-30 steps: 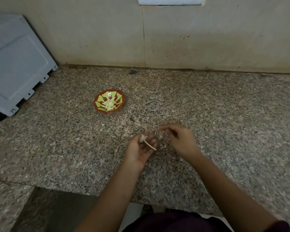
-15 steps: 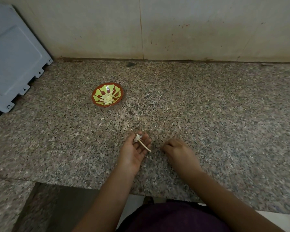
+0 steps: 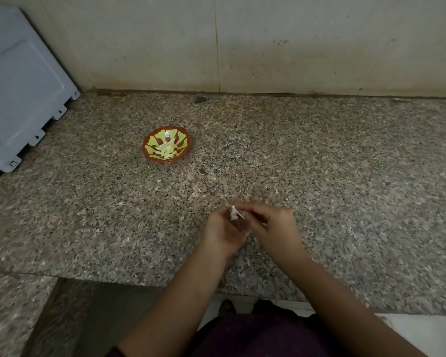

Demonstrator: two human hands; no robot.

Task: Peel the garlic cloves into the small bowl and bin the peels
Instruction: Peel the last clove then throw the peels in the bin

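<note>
A small red bowl (image 3: pixel 166 148) with a yellow-green pattern stands on the granite counter, with peeled garlic cloves (image 3: pixel 167 150) heaped in its middle. Nearer the front edge, my left hand (image 3: pixel 223 231) lies palm up and cups a whitish scrap of garlic peel with a thin stem (image 3: pixel 234 213). My right hand (image 3: pixel 272 225) has come against it from the right, and its fingertips touch the scrap over the left palm. Motion blur hides whether those fingertips pinch it. No bin is in view.
A grey-blue plastic panel (image 3: pixel 21 83) leans against the wall at the far left. Small peel flecks (image 3: pixel 159 180) lie on the counter (image 3: pixel 345 189) between bowl and hands. The tiled wall closes the back, and the counter's front edge runs just under my forearms.
My right hand moved from the counter on the right over to my left palm and now touches the peel scrap. The left hand stayed cupped around it.
</note>
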